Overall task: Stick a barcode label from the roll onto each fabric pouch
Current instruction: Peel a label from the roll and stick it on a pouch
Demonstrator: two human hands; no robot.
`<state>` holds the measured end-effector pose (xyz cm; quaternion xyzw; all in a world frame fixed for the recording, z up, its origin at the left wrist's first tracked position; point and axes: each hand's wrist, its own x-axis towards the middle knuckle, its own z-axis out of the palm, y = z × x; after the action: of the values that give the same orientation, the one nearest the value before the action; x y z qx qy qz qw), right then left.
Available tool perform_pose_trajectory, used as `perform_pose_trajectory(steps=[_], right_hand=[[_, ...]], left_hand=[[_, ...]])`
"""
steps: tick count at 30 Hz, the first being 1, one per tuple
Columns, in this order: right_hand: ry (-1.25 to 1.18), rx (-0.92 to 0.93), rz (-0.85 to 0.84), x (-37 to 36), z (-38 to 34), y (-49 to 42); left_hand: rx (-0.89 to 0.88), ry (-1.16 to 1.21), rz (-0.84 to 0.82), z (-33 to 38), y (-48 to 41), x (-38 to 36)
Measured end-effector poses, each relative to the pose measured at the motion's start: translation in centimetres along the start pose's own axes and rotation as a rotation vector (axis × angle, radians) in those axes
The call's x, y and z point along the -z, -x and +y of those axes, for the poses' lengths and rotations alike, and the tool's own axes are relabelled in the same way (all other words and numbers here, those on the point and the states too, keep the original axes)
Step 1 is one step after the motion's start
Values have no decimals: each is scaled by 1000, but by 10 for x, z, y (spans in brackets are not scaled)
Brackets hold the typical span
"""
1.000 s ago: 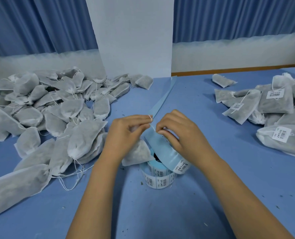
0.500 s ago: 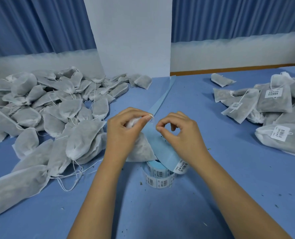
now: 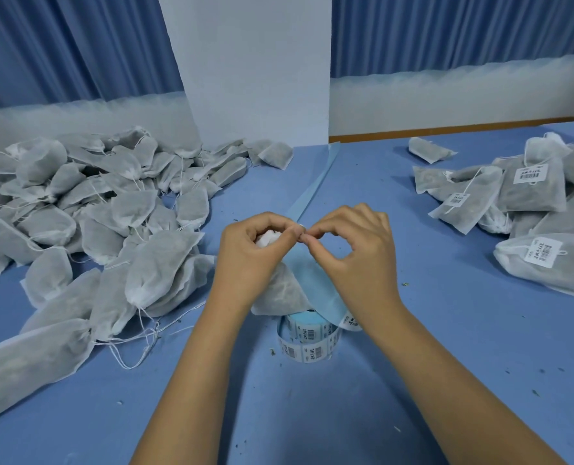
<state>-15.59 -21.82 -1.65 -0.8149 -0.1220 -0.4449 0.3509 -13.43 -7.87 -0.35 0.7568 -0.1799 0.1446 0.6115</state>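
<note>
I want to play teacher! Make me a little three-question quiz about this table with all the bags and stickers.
1. True or false: some pouches in the right-hand pile carry barcode labels.
2. Where does the label roll stand? A on a chair; B on the blue table; C in a box.
3. Fill in: the left hand grips a fabric ____.
Key: 1 true. 2 B. 3 pouch.
</note>
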Motion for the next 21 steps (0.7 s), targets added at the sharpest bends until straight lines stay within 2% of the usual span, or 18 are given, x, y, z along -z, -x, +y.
perform_pose_trajectory(steps=[5,9,11,15,17,19,21], right_hand=[[50,7,31,1,3,0],[76,-5,51,3,4,-2],[19,-91,26,5,5,-4],[-340,-434,4,12,9,-9],[-394,-501,0,13,10,-11],[-398,-547,5,14,12,-12],[-452,-629,53,15,17,-15]], left_hand=[[52,19,-51,3,0,1],[17,7,-90,1,-1,3],[12,-4,-103,2,-1,3],[80,-61,20,0,-6,12],[113,-104,37,-1,-7,15],[145,-117,-49,-4,-7,20],[198,-60,-221,-4,-6,29]])
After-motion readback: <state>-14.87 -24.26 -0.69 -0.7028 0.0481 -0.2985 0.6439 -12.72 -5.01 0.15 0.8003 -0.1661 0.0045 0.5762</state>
